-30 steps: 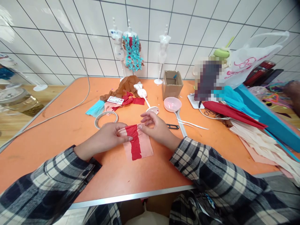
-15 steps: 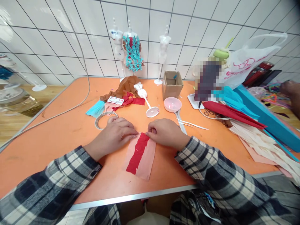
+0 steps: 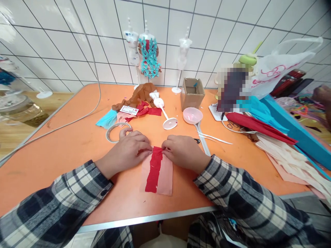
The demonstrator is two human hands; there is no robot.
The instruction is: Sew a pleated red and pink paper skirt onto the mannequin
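Note:
A pink crepe paper piece (image 3: 165, 177) lies on the orange table (image 3: 64, 148) with a red crepe strip (image 3: 154, 169) laid down its middle. My left hand (image 3: 128, 151) pinches the top left edge of the layered paper, fingers closed. My right hand (image 3: 182, 151) pinches the top right edge, fingers curled down. Both hands rest on the table at the paper's far end.
Past my hands lie a tape roll (image 3: 117, 131), a fallen white mannequin stand (image 3: 164, 112), a pink bowl (image 3: 192, 115), scissors (image 3: 198, 140), a cardboard box (image 3: 192, 93) and fabric scraps (image 3: 137, 101). Crepe paper sheets (image 3: 279, 137) pile up at right. Another person's hand (image 3: 323, 94) shows far right.
The paper went from lifted between my hands to lying flat on the table. My right hand's fingers closed down, and the strip now lies straighter.

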